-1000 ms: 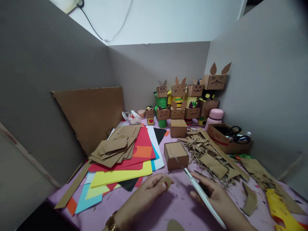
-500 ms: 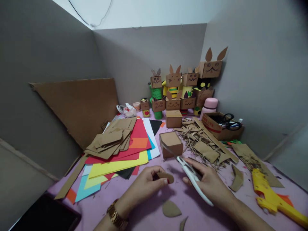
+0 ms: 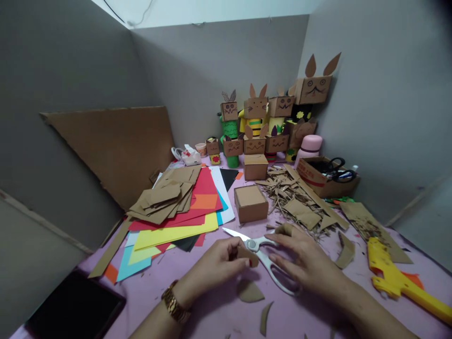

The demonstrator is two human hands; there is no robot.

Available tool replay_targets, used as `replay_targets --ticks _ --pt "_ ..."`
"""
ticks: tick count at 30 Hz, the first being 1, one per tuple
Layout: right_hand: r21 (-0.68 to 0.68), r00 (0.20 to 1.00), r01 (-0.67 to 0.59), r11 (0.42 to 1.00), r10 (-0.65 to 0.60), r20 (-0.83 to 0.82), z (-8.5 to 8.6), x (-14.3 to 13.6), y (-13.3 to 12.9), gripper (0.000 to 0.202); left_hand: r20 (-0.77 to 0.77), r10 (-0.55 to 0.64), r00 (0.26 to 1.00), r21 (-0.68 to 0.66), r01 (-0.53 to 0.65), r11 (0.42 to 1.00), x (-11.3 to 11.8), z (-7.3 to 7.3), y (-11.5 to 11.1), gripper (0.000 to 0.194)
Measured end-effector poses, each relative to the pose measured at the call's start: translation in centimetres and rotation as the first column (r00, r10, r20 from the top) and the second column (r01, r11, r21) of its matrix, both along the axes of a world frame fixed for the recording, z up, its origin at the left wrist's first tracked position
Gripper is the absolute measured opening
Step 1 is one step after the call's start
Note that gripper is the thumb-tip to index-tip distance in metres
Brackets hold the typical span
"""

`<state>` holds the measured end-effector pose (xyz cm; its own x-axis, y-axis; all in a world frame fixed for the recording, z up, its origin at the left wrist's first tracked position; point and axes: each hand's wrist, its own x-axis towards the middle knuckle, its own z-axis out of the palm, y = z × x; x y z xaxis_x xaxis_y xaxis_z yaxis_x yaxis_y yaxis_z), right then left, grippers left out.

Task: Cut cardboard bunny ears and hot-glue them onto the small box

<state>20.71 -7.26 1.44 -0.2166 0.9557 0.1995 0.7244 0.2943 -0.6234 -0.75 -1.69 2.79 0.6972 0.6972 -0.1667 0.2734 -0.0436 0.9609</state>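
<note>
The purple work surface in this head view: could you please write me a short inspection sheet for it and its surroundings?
Surface: purple tabletop, small cardboard offcuts between the forearms
Things in use: white-handled scissors; small cardboard piece
Clutter: cardboard scrap pile and yellow glue gun, both at right
Left hand: holds the small cardboard piece
Right hand: on the scissors' handles
Cables: dark wire above the panels; nothing seen near the hands
Surroundings: grey panels; cardboard box figures at the back
</note>
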Motion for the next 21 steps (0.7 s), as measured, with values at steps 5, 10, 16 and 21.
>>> replay_targets --ticks 5,10,16,21 --pt "-0.121 0.943 -0.079 0.99 0.034 -0.331 -0.5 -2.0 -0.3 0.015 -0.037 -0.047 0.998 0.042 0.049 0.998 0.6 -0.9 -0.8 0.01" --pt "-0.264 0.811 -0.107 0.958 -0.07 -0.58 -0.9 -2.2 0.4 0.022 -0.069 -0.051 0.996 0.099 0.058 0.993 0.4 -0.4 -0.7 0.011" --pt "-0.415 0.596 -0.056 0.908 -0.303 -0.743 -1.7 -1.3 1.9 0.051 -0.449 -0.016 0.893 0.359 0.197 0.912 -0.1 0.4 -1.0 0.022" --pt "-0.402 0.533 0.006 0.916 -0.343 -0.774 -2.3 -1.6 2.6 0.057 -0.535 0.037 0.844 0.292 0.144 0.946 0.2 0.6 -1.9 0.009"
